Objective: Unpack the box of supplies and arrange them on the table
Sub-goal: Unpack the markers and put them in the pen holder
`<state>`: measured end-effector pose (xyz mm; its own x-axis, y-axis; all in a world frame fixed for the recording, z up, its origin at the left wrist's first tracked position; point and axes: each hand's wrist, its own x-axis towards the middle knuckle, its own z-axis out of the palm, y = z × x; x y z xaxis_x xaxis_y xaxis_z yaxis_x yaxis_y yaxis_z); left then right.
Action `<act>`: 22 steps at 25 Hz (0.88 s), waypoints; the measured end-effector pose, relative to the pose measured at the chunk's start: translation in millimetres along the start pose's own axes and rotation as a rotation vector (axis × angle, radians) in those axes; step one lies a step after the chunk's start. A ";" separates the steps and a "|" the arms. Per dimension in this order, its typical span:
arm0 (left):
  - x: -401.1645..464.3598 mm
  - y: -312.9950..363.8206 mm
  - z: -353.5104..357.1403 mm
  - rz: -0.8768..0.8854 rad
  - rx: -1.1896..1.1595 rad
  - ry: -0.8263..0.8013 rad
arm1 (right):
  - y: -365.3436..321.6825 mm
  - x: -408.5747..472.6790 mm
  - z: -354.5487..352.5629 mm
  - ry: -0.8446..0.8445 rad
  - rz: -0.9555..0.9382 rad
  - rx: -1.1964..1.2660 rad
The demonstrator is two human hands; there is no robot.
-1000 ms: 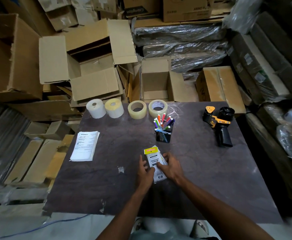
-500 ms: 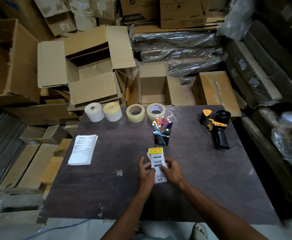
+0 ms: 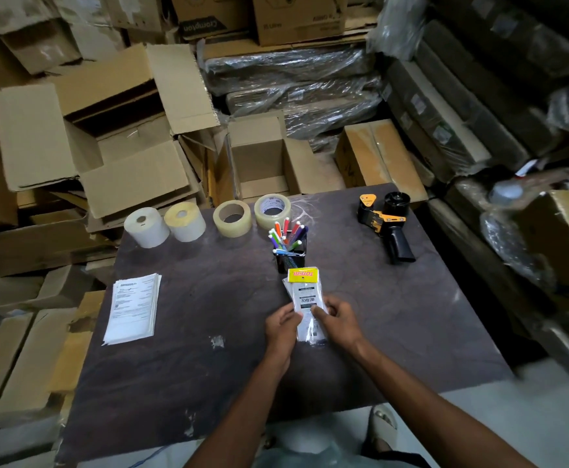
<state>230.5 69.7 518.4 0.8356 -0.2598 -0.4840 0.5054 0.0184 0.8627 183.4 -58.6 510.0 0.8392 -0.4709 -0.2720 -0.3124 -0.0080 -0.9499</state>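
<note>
Since a second ago the TOTEM packet [image 3: 305, 300] rotated roughly square to the tabletop [image 3: 208, 332], just short of the pen holder [image 3: 290, 255]. Left hand [image 3: 281, 327] and right hand [image 3: 339, 319] fingers pinched its long edges. Risk: nudged further forward past the fingertips, it could've tipped the holder; glossy sleeve could've slipped. Packet contents unreadable, lower half hidden between the hands, fingertip contact unclear.
</note>
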 end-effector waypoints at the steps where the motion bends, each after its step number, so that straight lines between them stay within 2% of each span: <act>1: -0.2 -1.7 2.7 0.002 0.019 -0.021 | 0.8 -4.2 -3.6 0.009 -0.008 -0.002; 12: -21.3 -24.4 45.1 0.012 0.163 -0.144 | 14.9 -36.6 -64.4 0.166 0.151 0.155; 19: -63.1 -32.4 135.4 0.008 0.161 -0.173 | 21.6 -51.7 -159.1 0.198 0.200 0.343; 22: -78.3 -44.1 186.3 -0.002 0.157 -0.175 | 28.6 -58.5 -213.6 0.246 0.208 0.332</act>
<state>102.7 -90.6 545.7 0.7779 -0.4231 -0.4646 0.4556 -0.1293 0.8807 30.3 -219.7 531.6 0.6310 -0.6282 -0.4552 -0.2697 0.3726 -0.8880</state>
